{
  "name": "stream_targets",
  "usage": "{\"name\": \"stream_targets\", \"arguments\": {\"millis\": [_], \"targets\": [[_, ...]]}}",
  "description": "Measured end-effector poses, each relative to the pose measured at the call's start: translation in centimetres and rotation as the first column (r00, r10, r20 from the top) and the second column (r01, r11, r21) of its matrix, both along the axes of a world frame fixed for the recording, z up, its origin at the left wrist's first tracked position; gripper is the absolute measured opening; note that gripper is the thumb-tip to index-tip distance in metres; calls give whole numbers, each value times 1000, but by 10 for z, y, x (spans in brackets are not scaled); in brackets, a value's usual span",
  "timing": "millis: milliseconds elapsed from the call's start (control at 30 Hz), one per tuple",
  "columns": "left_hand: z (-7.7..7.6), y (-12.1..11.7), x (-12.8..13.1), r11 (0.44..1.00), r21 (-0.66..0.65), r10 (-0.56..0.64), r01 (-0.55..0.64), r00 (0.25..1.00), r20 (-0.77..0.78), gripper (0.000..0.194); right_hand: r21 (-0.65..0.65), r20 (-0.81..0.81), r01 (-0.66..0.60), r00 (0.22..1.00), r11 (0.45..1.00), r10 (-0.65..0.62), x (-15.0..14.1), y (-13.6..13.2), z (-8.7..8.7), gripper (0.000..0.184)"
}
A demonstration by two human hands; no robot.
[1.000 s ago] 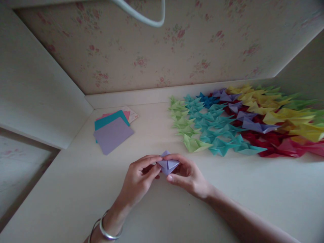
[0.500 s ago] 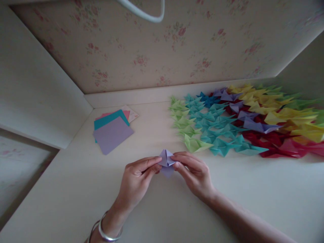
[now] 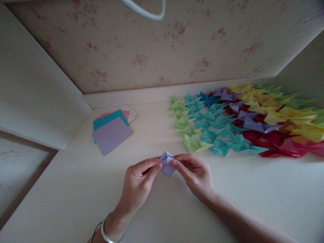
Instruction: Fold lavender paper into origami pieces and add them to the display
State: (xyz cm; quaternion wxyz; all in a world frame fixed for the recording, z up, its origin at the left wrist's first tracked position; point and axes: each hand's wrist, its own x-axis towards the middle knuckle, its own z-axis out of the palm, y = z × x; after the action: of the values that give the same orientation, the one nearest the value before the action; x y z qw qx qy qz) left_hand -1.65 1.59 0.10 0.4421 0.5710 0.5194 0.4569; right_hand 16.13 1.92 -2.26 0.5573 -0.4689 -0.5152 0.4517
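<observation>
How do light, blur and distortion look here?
Head view: dim, soft light, the bracelet catching a glint; head view: yellow folded figures at far right look stretched and smeared; head view: left hand, right hand and held lilac paper slightly soft, folds readable.

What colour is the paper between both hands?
Light purple; the folded paper shows best in the head view.

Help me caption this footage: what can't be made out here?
Head view:
Side corners of the folded lilac paper: hidden by left hand and right hand.
Pink paper sheet: mostly covered by the teal paper sheet.
Curved white tube: ends cut off by the top edge.
</observation>
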Motion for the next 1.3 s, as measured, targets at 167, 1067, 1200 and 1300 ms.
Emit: {"name": "stream_targets", "arguments": {"millis": [167,1067,1200,1300], "targets": [[-4,-2,2,997,-66,51,-50,999,14,21,-31,-44,49,998,998,-50,-2,2,0,11],[-9,6,7,939,-336,138,-72,974,178,17,-179,-84,-335,942,925,325,-3,1,-2,23],[-9,8,1,946,-286,194,-152,973,126,23,27,232,-484,854,874,466,2,0,3,28],[-8,11,-2,930,-336,216,-149,962,169,23,171,372,-543,808,822,456,4,-2,4,38]]}}
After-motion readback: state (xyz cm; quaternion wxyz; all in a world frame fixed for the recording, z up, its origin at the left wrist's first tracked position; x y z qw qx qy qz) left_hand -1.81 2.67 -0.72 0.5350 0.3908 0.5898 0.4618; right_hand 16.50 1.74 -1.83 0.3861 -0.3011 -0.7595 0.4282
